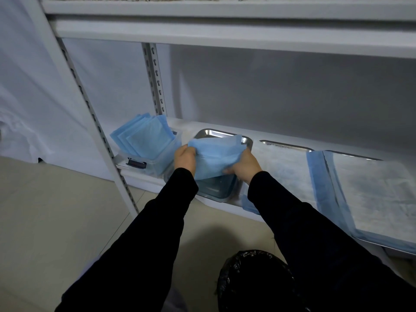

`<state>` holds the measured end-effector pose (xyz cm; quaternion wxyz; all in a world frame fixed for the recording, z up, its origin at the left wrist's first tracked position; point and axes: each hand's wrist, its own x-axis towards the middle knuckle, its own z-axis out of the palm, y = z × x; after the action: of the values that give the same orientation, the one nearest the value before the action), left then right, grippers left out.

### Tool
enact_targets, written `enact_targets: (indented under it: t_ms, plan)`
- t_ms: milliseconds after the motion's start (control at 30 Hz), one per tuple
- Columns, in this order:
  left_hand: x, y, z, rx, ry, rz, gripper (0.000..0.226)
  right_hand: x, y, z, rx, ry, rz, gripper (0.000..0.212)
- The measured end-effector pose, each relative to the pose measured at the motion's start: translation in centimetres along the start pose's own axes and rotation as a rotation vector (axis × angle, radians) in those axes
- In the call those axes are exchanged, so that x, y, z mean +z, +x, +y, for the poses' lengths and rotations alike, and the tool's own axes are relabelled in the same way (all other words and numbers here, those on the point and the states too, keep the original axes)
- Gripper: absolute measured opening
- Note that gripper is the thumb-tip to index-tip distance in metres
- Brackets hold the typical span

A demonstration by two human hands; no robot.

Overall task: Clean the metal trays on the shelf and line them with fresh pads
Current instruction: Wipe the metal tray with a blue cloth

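Blue pad held in both grips, left hand and right hand, over one bare tray; right of them, two lined trays; left, one box of pads.

3 trays; 2 hands; 1 bin

A folded blue pad, gripped between both hands, hangs above a bare steel tray; right of the hands, two trays lie already lined.

Dim bluish light, soft focus, wide-angle edge bending
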<state>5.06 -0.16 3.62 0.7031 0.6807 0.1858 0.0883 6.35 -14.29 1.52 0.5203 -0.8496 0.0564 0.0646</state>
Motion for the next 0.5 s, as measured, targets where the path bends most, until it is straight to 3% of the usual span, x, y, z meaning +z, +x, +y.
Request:
enact_targets:
  t_ms: [167,300,500]
  plan:
    - [-0.6,1.4,-1.5,0.038,0.151,0.057,0.019,-0.2,-0.8,-0.4,0.036,0.047,0.030,0.074]
    - [-1.1,1.5,-2.2,-0.029,0.356,0.040,0.039,-0.1,-0.7,-0.2,0.012,-0.018,0.050,0.067]
    - [-1.4,2.3,-3.0,0.010,0.618,-0.002,0.029,0.4,-0.4,-0.3,0.009,-0.061,0.102,0.059]
